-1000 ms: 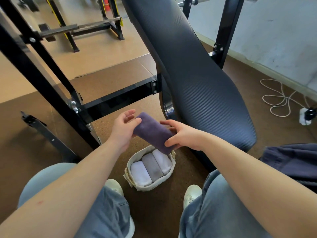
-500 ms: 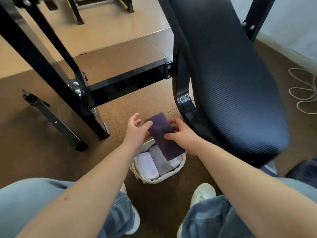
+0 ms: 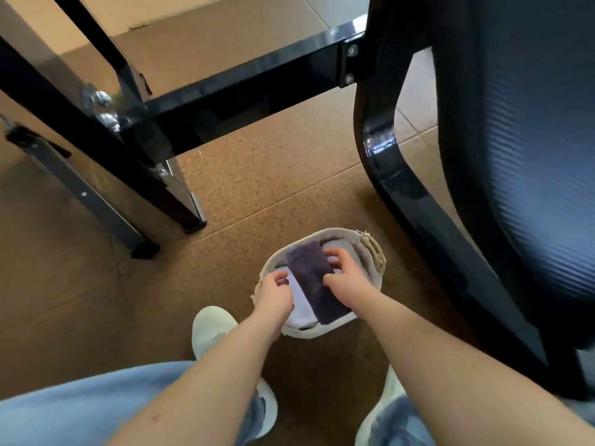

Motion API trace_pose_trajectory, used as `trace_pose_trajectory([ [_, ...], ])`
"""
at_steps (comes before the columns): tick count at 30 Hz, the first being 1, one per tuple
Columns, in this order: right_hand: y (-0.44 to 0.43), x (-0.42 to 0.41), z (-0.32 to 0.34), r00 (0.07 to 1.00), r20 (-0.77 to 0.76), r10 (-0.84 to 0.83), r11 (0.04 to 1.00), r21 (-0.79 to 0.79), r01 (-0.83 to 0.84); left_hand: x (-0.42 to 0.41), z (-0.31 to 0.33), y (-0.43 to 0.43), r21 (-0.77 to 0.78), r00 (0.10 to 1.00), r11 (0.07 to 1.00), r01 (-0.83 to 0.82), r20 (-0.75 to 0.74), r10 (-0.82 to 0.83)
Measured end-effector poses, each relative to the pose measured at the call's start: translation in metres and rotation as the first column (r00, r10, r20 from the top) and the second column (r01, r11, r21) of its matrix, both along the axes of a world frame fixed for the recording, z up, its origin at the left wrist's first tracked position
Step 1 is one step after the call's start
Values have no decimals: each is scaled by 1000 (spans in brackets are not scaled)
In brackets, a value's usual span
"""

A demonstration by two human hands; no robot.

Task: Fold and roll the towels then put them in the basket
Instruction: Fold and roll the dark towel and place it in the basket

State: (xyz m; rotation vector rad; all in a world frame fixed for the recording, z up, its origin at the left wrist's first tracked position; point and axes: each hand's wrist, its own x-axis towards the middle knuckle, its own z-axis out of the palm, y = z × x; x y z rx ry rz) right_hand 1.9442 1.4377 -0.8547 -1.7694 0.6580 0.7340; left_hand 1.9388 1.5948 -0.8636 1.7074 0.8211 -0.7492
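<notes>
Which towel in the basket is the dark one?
The purple towel, lying on top of the pale towels in the basket; the right hand holds its edge.

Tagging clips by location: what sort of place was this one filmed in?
Most likely a gym: a padded black bench, a bolted black steel frame beside it, and speckled brown floor mats laid edge to edge.

Single head-worn wide-angle view, steeply downward and close over the basket (image 3: 335, 234) on the floor (image 3: 273, 175).
</notes>
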Motion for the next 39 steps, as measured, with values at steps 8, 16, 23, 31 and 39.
trace_pose_trajectory([
  [8,15,-11,-59,964,-11,265,958,-111,-265,-3,-24,1,108,922,920,377,46,-383],
  [16,12,-3,-63,951,80,298,952,-104,-289,3,-37,3,294,818,800,523,91,-568],
  [23,1,-13,-59,697,103,709,658,-450,-603,-1,-37,-3,515,589,497,699,-20,-808],
  [31,-6,-17,-71,505,-129,853,348,-581,-736,6,-52,-5,551,444,279,786,-190,-875],
  [39,-4,-5,-52,510,-183,841,367,-501,-784,11,-36,-1,513,413,284,810,-156,-897],
])
